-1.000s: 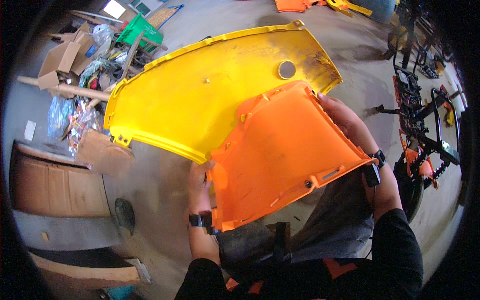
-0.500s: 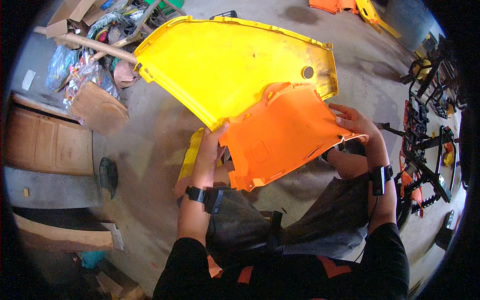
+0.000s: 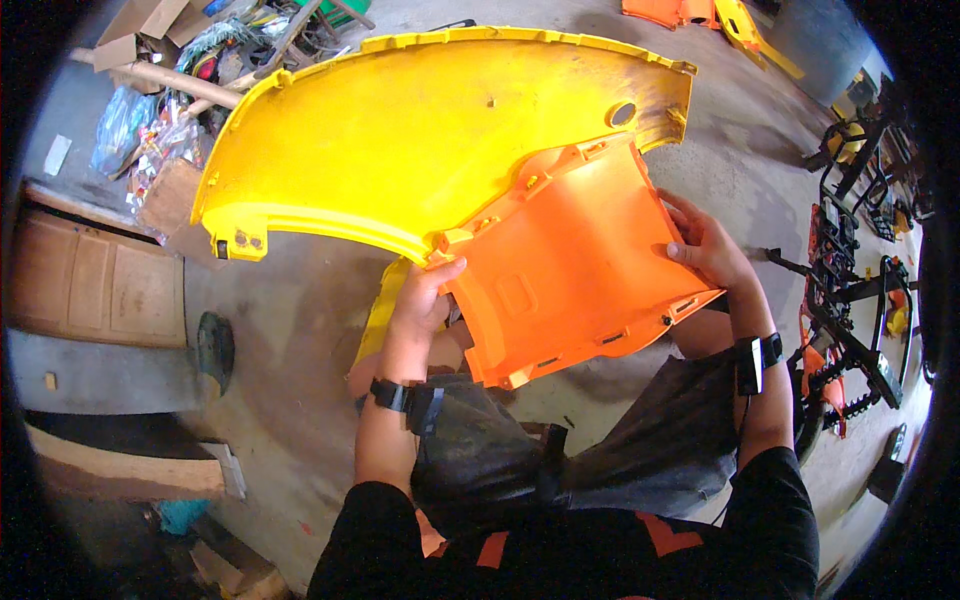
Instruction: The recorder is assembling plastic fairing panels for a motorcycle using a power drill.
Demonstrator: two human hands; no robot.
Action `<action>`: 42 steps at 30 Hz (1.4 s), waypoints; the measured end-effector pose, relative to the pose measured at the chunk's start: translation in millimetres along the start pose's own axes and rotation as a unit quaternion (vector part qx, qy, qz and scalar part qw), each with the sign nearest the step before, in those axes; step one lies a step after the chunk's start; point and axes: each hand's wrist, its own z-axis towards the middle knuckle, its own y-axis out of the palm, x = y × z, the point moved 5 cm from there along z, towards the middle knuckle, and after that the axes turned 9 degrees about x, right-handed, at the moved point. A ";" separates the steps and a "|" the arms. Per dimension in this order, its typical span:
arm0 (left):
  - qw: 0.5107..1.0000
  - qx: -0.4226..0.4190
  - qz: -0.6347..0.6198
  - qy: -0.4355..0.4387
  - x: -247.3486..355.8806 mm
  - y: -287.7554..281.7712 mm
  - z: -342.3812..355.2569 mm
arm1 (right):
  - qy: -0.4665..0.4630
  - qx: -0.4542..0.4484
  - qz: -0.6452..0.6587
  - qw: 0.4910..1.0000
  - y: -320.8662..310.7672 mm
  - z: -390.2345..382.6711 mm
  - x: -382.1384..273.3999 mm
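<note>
Our left hand (image 3: 423, 297) pinches the left edge of the orange panel (image 3: 575, 275) and our right hand (image 3: 712, 250) its right edge, so the large yellow panel (image 3: 390, 145) overlapping its far edge could twist or drop: its long span overhangs leftward, and we cannot tell whether the two are fastened. We count two hands, one orange panel, one large yellow panel and, flanking the orange one, two wrist straps (image 3: 389, 393).
</note>
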 end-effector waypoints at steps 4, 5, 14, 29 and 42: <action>0.999 0.035 0.003 -0.006 -8.6 -12.0 8.3 | 0.005 -0.022 -0.066 0.998 0.5 3.4 8.1; 0.999 0.047 -0.005 -0.005 -10.5 -14.0 11.2 | 0.003 -0.019 -0.120 0.993 -2.4 5.6 11.9; 0.995 0.085 -0.013 -0.050 -99.3 -81.8 50.8 | 0.066 0.056 -0.308 0.947 10.3 48.5 65.3; 0.940 0.165 -0.002 -0.298 -316.4 -239.5 44.5 | -0.063 0.146 -0.639 0.753 -48.1 113.4 192.5; 0.911 0.094 0.389 -0.094 -258.6 -197.9 179.9 | 0.143 -0.007 -0.616 0.775 -55.8 104.3 222.4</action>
